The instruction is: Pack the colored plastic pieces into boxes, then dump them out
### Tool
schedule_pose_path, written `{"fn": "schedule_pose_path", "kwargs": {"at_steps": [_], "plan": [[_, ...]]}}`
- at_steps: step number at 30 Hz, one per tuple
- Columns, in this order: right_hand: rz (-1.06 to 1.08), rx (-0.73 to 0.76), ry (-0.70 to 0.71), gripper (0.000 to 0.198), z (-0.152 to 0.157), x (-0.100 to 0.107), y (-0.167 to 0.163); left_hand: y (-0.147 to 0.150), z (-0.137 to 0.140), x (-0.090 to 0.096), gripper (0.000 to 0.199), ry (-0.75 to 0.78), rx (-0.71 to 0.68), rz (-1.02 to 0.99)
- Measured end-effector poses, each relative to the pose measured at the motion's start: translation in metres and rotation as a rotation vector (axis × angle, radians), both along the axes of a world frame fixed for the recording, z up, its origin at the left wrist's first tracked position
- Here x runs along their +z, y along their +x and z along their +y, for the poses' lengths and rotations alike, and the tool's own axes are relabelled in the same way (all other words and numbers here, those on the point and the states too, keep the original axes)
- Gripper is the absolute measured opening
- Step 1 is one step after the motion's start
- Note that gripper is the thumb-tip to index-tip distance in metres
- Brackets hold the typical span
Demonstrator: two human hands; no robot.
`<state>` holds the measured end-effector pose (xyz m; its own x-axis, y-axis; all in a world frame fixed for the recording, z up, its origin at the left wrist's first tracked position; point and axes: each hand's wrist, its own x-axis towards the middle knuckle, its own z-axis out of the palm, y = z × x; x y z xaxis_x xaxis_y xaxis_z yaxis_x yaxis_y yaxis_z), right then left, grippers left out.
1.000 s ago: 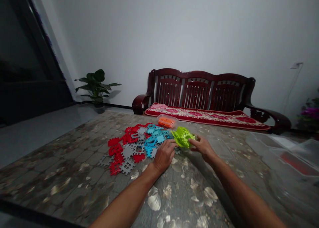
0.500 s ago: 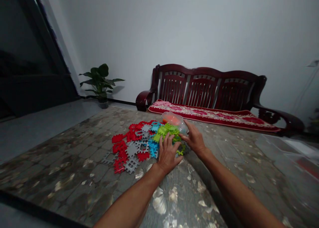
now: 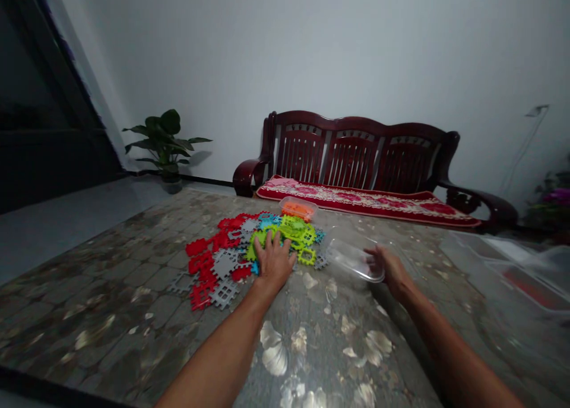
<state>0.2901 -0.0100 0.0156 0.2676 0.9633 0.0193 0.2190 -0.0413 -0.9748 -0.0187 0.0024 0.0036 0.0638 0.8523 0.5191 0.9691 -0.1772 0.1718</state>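
Observation:
My left hand (image 3: pixel 275 258) lies with spread fingers on the near side of the green interlocking plastic tiles (image 3: pixel 303 233). To its left spread red tiles (image 3: pixel 202 264) and grey tiles (image 3: pixel 225 264), with some blue tiles (image 3: pixel 269 220) showing behind the fingers. My right hand (image 3: pixel 388 269) grips the right end of a clear plastic container (image 3: pixel 350 255), which is tilted just right of the pile and looks empty. Behind the green tiles stands another clear container with orange pieces (image 3: pixel 297 209) in it.
The patterned tablecloth (image 3: pixel 285 342) covers the table. At the right are blurred clear containers (image 3: pixel 512 277), one with something red inside. A dark wooden bench (image 3: pixel 356 152) with a red cushion and a potted plant (image 3: pixel 164 141) stand beyond the table.
My right hand has moved right, away from the green tiles, bringing the clear container with it. The green tiles now lie spread under my left hand, and the orange-filled container shows fully.

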Motion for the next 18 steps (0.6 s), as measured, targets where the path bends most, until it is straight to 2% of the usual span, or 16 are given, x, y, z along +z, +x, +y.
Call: {"fn": "schedule_pose_path", "kwargs": {"at_steps": [3,5,7,9,11,16,18], "plan": [[-0.067,0.019,-0.109,0.060,-0.009,0.000,0.011,-0.008,0.005,-0.001,0.019,0.068,0.037,-0.035],[-0.295,-0.042,-0.011,0.057,-0.013,0.005,0.017,-0.009,0.005,0.001,0.020,0.135,0.016,-0.060],[-0.566,-0.168,0.095,0.051,-0.015,0.009,0.026,-0.007,0.002,0.005,0.020,0.195,-0.028,-0.094],[-0.776,-0.283,0.138,0.043,-0.016,0.009,0.038,-0.001,-0.003,0.010,0.020,0.243,-0.082,-0.123],[-0.920,-0.309,0.141,0.038,-0.018,0.004,0.048,0.008,-0.009,0.014,0.020,0.268,-0.174,-0.136],[-1.141,-0.177,0.098,0.037,-0.024,-0.010,0.060,0.037,-0.024,0.012,0.020,0.199,-0.570,-0.136],[-1.183,-0.158,0.075,0.034,-0.027,-0.012,0.059,0.045,-0.028,0.008,0.023,0.161,-0.669,-0.123]]}}
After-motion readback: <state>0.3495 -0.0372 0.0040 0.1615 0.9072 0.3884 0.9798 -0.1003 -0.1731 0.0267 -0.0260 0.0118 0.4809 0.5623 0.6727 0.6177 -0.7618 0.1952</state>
